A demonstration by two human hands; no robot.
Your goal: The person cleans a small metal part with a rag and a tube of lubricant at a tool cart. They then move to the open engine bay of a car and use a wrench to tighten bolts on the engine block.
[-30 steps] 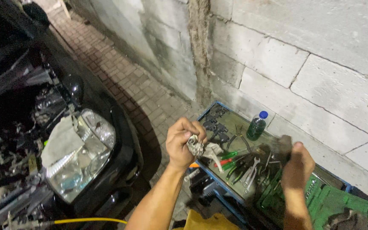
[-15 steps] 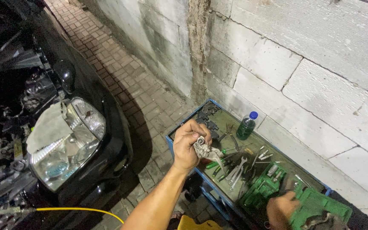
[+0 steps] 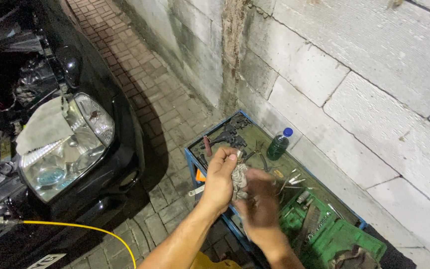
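Over tool tray | left hand clutches grey rag | right hand just beside, blurred, grip unclear, perhaps touching rag

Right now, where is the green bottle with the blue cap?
In the head view, the green bottle stands upright at the far edge of the blue tool tray, close to the block wall, beyond both hands.

Black car, green bottle
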